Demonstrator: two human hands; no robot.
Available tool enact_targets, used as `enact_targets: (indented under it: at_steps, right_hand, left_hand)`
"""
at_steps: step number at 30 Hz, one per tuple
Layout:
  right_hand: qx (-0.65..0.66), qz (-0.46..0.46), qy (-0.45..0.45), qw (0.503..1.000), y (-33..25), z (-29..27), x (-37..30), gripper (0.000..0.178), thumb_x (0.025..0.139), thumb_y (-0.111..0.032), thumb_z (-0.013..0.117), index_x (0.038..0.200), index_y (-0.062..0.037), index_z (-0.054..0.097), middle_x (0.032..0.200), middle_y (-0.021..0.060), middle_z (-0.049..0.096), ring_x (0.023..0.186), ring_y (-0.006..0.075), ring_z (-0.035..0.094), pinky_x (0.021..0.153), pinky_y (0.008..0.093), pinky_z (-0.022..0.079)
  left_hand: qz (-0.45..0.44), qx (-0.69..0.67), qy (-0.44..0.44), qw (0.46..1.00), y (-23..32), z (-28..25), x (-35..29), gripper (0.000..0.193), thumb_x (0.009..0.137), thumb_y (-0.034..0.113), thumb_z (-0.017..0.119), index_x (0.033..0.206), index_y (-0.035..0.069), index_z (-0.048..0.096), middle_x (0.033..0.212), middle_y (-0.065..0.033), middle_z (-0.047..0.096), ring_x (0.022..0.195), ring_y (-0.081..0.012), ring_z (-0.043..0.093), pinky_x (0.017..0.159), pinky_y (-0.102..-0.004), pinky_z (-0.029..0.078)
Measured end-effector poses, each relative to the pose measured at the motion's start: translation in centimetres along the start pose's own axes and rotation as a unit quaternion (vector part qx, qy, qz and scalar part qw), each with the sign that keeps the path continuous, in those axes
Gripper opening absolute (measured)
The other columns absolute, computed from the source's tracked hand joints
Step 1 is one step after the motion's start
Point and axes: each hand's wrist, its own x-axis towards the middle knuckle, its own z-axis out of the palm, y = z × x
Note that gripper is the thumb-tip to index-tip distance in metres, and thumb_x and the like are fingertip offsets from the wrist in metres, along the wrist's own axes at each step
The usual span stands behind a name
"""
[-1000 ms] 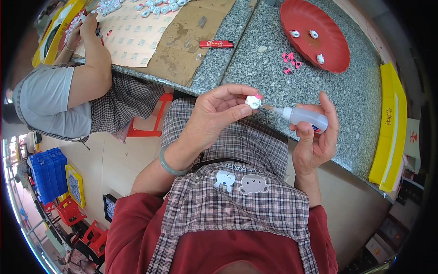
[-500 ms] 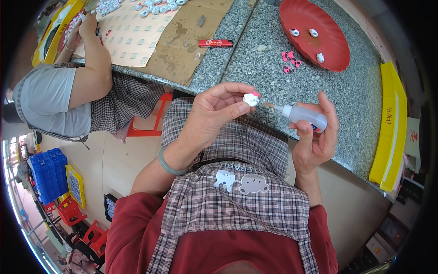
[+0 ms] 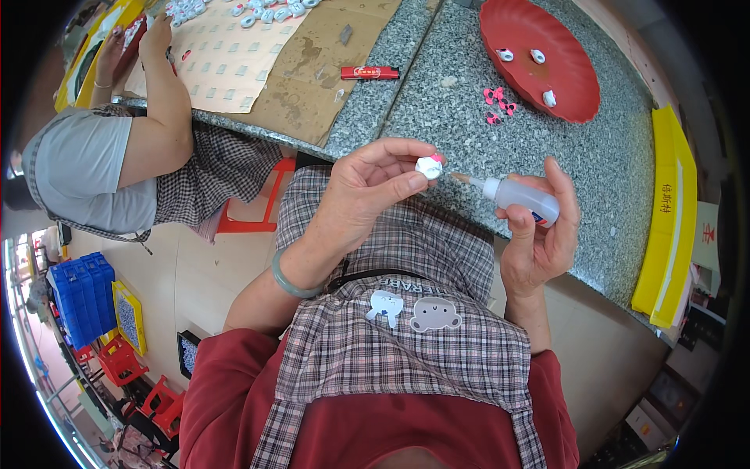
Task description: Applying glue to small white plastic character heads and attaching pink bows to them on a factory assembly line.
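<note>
A: Left hand pinches a small white piece between thumb and fingertips, raised over the lap, just short of the stone counter's edge. Pinched at the rim so one face stays bare toward the nozzle.

B: Right hand?

A: Right hand is wrapped around a small squeeze bottle, tip aimed left at the piece. Near it, not touching as far as I can see.

B: Why off the counter?

A: Judging by the grip, both hands can tilt freely there. On the counter, a red tray holds more white pieces; pink bits lie just beside the tray.

B: Room?

A: Open counter between tray and edge. A yellow tray lies along the counter's right side. Another person's arm works at the counter's far left, well apart.
</note>
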Motion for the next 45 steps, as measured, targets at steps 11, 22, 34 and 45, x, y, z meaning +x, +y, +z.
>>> enact_targets:
  at_steps: [11,22,34,45]
  right_hand:
    - [-0.027,-0.054,-0.031,0.998,0.29,0.09,0.4,0.048,0.089,-0.019,0.058,0.126,0.0058,0.042,0.093,0.0166,0.06,0.068,0.0125,0.057,0.058,0.022,0.049]
    - [-0.014,-0.04,-0.034,0.999,0.45,0.23,0.23,0.05,0.087,-0.021,0.06,0.126,0.0056,0.042,0.094,0.0172,0.061,0.069,0.0137,0.058,0.059,0.0224,0.049]
    - [0.049,0.034,0.03,0.998,-0.1,0.0,-0.11,0.052,0.085,-0.021,0.064,0.123,0.0086,0.045,0.087,0.0156,0.064,0.076,0.0179,0.062,0.067,0.0269,0.05]
    - [0.044,0.018,0.021,0.999,0.12,0.2,-0.09,0.052,0.084,-0.021,0.065,0.122,0.0083,0.045,0.086,0.0153,0.064,0.077,0.0183,0.063,0.067,0.0274,0.05]
  left_hand:
    - [0.019,0.023,0.012,0.999,-0.24,-0.36,0.11,0.031,0.084,0.006,0.061,0.114,-0.003,0.055,0.105,-0.011,0.063,0.09,-0.0148,0.062,0.082,-0.0255,0.05]
    - [-0.009,0.015,-0.02,1.0,-0.37,-0.54,0.13,0.03,0.086,0.006,0.059,0.115,-0.003,0.055,0.106,-0.0144,0.062,0.091,-0.0165,0.061,0.082,-0.0267,0.05]
    - [-0.032,-0.094,-0.057,0.993,-0.52,-0.85,0.08,0.03,0.088,0.006,0.055,0.117,-0.002,0.054,0.107,-0.0129,0.062,0.091,-0.0151,0.061,0.082,-0.0254,0.051]
    - [-0.049,-0.098,-0.061,0.992,-0.54,-0.9,0.1,0.03,0.089,0.008,0.054,0.117,-0.003,0.053,0.112,-0.0216,0.059,0.091,-0.017,0.06,0.083,-0.0273,0.05]
